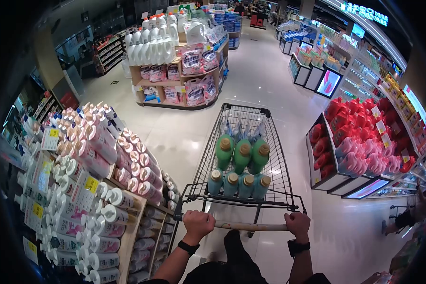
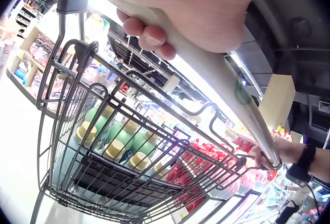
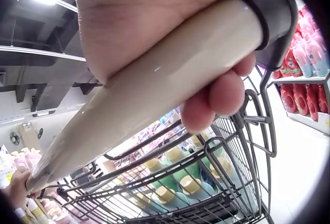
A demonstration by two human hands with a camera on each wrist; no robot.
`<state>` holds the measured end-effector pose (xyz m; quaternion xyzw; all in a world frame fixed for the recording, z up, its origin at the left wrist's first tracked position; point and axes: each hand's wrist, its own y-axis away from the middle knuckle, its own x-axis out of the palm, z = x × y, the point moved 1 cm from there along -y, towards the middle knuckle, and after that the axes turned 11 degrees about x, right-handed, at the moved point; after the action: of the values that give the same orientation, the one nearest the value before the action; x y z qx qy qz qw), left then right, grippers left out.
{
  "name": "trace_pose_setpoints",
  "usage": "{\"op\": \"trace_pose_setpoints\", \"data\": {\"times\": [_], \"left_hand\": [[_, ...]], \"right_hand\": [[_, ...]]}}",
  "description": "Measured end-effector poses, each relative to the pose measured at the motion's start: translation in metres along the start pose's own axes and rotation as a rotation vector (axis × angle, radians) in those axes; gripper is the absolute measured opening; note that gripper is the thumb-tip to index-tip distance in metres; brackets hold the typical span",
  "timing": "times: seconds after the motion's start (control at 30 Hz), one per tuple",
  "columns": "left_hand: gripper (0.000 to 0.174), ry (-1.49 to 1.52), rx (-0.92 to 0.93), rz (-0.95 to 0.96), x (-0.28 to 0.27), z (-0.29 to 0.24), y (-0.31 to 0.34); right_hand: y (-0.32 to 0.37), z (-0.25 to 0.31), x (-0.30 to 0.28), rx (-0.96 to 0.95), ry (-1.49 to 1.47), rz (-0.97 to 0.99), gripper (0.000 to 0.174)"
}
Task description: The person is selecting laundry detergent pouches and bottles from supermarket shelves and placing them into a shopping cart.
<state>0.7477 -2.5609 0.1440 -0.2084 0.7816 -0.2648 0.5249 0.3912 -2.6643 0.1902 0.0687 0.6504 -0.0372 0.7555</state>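
Firm wraps: left hand (image 1: 199, 225), right hand (image 1: 298, 224) round shopping-cart handle (image 1: 251, 227), lower centre; push evenly, clearing lower-left bottle display (image 1: 138, 208).

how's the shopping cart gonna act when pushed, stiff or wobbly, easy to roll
The shopping cart probably rolls easily, since the floor looks smooth and glossy. Its wire frame and straight handle suggest it stays fairly stiff. The bottles stand nearer the handle end, so that end may feel heavier.
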Motion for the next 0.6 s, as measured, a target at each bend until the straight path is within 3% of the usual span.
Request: {"op": "trace_pose_setpoints", "data": {"times": [0.07, 0.13, 0.3, 0.6], "left_hand": [[0.024, -0.01, -0.006, 0.005, 0.022, 0.01, -0.024], [0.024, -0.025, 0.027, -0.011, 0.041, 0.02, -0.052], [0.022, -0.06, 0.026, -0.02, 0.09, 0.044, -0.114], [0.022, -0.095, 0.0, -0.027, 0.167, 0.077, -0.221]], "right_hand": [[-0.034, 0.008, -0.002, -0.069, -0.013, 0.008, 0.041], [-0.07, 0.018, -0.008, -0.107, -0.012, 0.137, 0.046], [-0.152, 0.037, -0.013, -0.068, 0.016, 0.32, 0.057], [-0.281, 0.068, -0.016, -0.155, 0.022, 0.223, 0.054]]}}
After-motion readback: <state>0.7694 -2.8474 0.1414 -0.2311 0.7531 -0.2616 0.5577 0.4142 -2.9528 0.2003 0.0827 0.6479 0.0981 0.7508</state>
